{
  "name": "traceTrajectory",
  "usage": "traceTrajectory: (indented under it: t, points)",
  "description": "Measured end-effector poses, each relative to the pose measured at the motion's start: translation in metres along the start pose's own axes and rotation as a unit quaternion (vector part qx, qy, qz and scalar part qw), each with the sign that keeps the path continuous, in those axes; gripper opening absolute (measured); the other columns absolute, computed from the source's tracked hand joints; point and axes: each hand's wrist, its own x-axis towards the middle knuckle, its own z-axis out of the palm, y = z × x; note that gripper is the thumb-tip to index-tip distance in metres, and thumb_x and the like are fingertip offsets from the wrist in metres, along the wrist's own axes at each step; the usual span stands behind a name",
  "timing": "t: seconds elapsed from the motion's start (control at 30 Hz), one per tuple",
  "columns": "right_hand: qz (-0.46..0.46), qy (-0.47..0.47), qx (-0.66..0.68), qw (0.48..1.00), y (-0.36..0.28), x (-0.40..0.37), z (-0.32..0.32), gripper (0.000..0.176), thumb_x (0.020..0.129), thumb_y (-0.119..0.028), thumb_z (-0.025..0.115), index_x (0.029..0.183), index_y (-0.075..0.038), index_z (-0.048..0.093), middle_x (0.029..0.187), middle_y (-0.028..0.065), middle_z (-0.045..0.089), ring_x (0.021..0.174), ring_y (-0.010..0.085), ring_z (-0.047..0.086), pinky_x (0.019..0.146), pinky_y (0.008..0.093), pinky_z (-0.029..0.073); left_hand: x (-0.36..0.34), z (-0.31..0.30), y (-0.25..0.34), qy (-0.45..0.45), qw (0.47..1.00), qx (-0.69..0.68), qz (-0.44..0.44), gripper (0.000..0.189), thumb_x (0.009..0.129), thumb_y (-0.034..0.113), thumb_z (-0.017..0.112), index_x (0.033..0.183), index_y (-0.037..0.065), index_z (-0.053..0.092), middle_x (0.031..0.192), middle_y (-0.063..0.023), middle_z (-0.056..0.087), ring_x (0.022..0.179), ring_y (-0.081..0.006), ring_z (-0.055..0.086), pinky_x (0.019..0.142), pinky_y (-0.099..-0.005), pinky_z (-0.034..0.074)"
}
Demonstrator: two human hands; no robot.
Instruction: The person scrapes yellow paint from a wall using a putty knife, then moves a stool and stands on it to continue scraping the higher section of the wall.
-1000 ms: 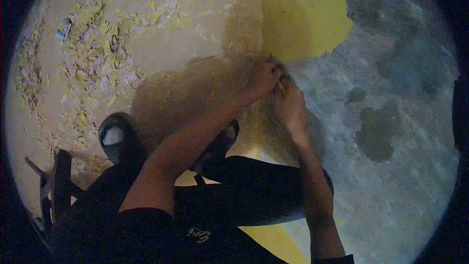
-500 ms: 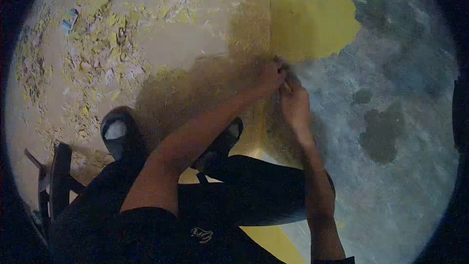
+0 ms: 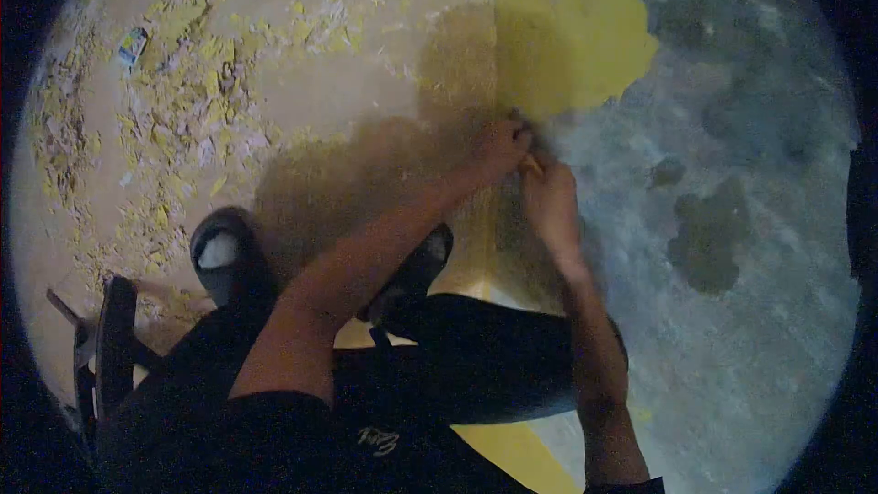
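Observation:
My left hand and my right hand meet at the lower edge of a yellow paint patch on the wall. Below and to the right of the patch lies bare grey plaster. My right hand is closed around a small yellowish tool, of which only a bit shows between the two hands. The curled fingers of my left hand press against the wall at the tool's tip; whether they grip anything is hidden. I am crouched close to the wall, knees bent.
Several yellow and white paint flakes litter the tan floor on the left. A small blue-and-white packet lies among them. My black shoes stand near the wall base. A dark stool-like object sits at far left.
Both hands stay at the paint edge with only slight shifts. The view has swayed a little left and right.

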Motion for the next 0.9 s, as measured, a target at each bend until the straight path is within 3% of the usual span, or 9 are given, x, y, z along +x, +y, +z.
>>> traceTrajectory:
  t: [0.07,0.2,0.3,0.37,0.5,0.6,0.67,0.8,0.9]
  points:
    - [-0.010,0.028,0.056,0.998,-0.010,-0.016,-0.010,0.025,0.091,-0.016,0.053,0.098,0.005,0.065,0.090,0.0293,0.063,0.090,0.0436,0.063,0.073,0.0436,0.048,0.017,0.036,-0.047,0.179,0.960,0.077,0.199,0.033,0.086,0.024,0.054,0.086,-0.007,0.064,0.091,-0.0283,0.064,0.087,-0.0403,0.064,0.075,-0.0494,0.048]
    - [0.043,0.001,0.009,0.999,-0.011,-0.018,-0.006,0.025,0.091,-0.016,0.053,0.099,0.004,0.065,0.094,0.0277,0.064,0.091,0.0441,0.062,0.075,0.0435,0.048,-0.011,0.013,-0.015,0.011,0.998,-0.011,0.069,0.032,0.086,0.023,0.054,0.090,-0.007,0.064,0.101,-0.0293,0.062,0.094,-0.0408,0.062,0.080,-0.0498,0.047]
    - [-0.061,0.053,0.096,0.992,-0.014,-0.005,-0.004,0.026,0.091,-0.018,0.053,0.095,0.006,0.064,0.094,0.0289,0.063,0.091,0.0469,0.059,0.076,0.0438,0.048,0.011,0.005,-0.020,0.182,0.951,0.127,0.215,0.032,0.085,0.024,0.055,0.093,-0.006,0.063,0.098,-0.0277,0.063,0.089,-0.0383,0.063,0.079,-0.0486,0.047]
    - [0.003,0.000,-0.013,1.000,0.010,0.004,0.014,0.025,0.091,-0.016,0.052,0.096,0.005,0.064,0.093,0.0270,0.065,0.093,0.0451,0.061,0.079,0.0442,0.049,0.022,-0.002,-0.029,-0.069,0.998,0.011,0.005,0.034,0.085,0.022,0.055,0.102,-0.006,0.061,0.110,-0.0282,0.059,0.099,-0.0366,0.060,0.086,-0.0483,0.044]
    - [-0.037,-0.005,-0.004,0.999,0.005,0.002,0.011,0.026,0.092,-0.016,0.051,0.104,0.004,0.062,0.097,0.0265,0.064,0.097,0.0450,0.060,0.081,0.0458,0.048,0.004,0.008,-0.032,0.074,0.990,0.077,0.090,0.033,0.085,0.021,0.055,0.103,-0.006,0.059,0.106,-0.0269,0.061,0.095,-0.0327,0.062,0.082,-0.0463,0.045]
    - [-0.037,-0.029,0.012,0.999,0.002,-0.019,0.015,0.030,0.092,-0.016,0.050,0.113,0.004,0.057,0.103,0.0273,0.063,0.100,0.0451,0.058,0.086,0.0466,0.046,-0.031,0.012,-0.029,0.134,0.978,-0.041,0.155,0.029,0.087,0.018,0.053,0.103,-0.006,0.058,0.102,-0.0249,0.062,0.091,-0.0319,0.062,0.080,-0.0448,0.046]
    - [-0.092,-0.026,0.046,0.994,0.006,-0.035,0.024,0.031,0.093,-0.015,0.048,0.115,0.006,0.054,0.105,0.0293,0.061,0.102,0.0454,0.058,0.088,0.0462,0.045,-0.063,0.007,-0.017,0.057,0.964,-0.258,-0.005,0.029,0.088,0.017,0.051,0.106,-0.005,0.058,0.098,-0.0236,0.064,0.089,-0.0320,0.063,0.080,-0.0428,0.047]
    - [-0.036,-0.088,0.009,0.995,-0.015,-0.067,0.015,0.030,0.094,-0.015,0.046,0.111,0.008,0.055,0.102,0.0297,0.062,0.099,0.0464,0.058,0.087,0.0456,0.046,-0.085,0.023,-0.039,0.042,0.973,-0.216,-0.073,0.031,0.090,0.016,0.050,0.112,-0.004,0.060,0.097,-0.0222,0.065,0.091,-0.0321,0.064,0.083,-0.0412,0.047]
    - [0.009,-0.102,0.043,0.994,0.020,-0.072,0.022,0.030,0.096,-0.017,0.044,0.106,0.008,0.055,0.091,0.0251,0.064,0.087,0.0421,0.061,0.082,0.0445,0.046,-0.096,0.043,-0.046,0.139,0.969,-0.189,0.074,0.033,0.091,0.018,0.048,0.113,-0.002,0.062,0.095,-0.0209,0.067,0.091,-0.0296,0.065,0.084,-0.0398,0.048]
